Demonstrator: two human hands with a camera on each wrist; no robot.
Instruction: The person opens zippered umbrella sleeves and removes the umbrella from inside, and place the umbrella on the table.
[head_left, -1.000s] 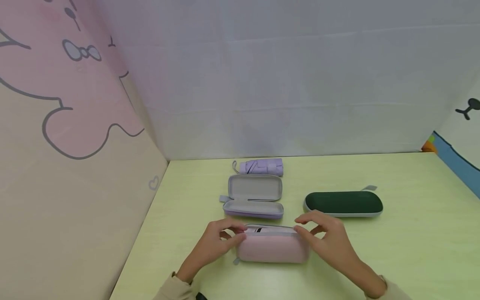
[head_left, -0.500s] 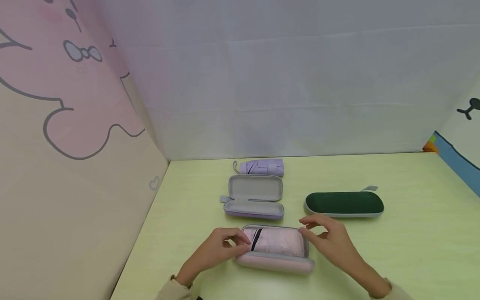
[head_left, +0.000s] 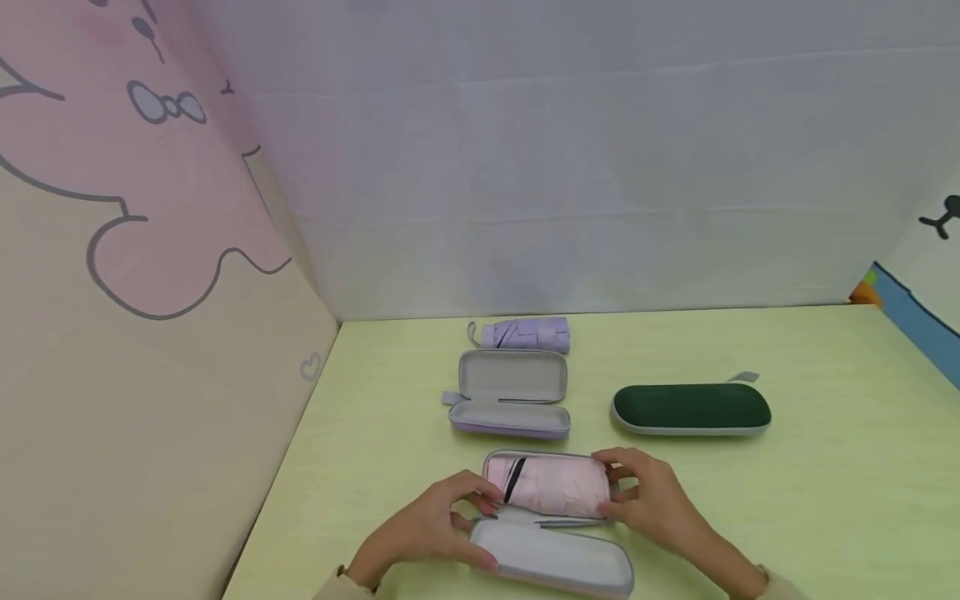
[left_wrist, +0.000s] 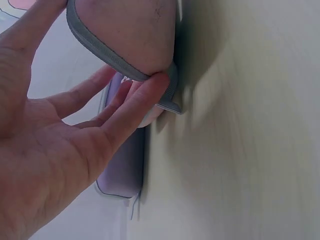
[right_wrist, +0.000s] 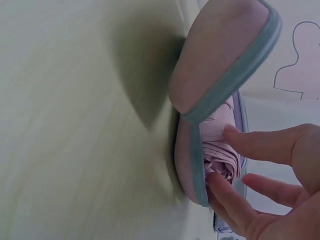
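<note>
A pink zip case point(head_left: 551, 562) lies unfolded on the table, its grey-lined lid tipped toward me. Inside its far half sits a folded pink umbrella point(head_left: 566, 486) with a black strip. My left hand point(head_left: 435, 521) holds the lid's left end, thumb at the near edge and fingers by the hinge side. In the left wrist view a fingertip touches the case's grey rim point(left_wrist: 107, 55). My right hand point(head_left: 656, 500) is at the case's right end. Its thumb touches the umbrella point(right_wrist: 220, 125), and its fairly straight fingers are by the umbrella's folded end and the rim.
Behind the pink case, a lilac case point(head_left: 510, 421) stands open, with a folded lilac umbrella point(head_left: 528, 334) beyond it. A dark green case point(head_left: 690, 408), closed, lies to the right. Cloth walls point(head_left: 570, 167) border the pale green table point(head_left: 825, 500).
The pink case's lid has swung down toward me, baring the pink umbrella. My left hand came nearer with the lid; my right hand moved slightly down onto the umbrella's right end.
</note>
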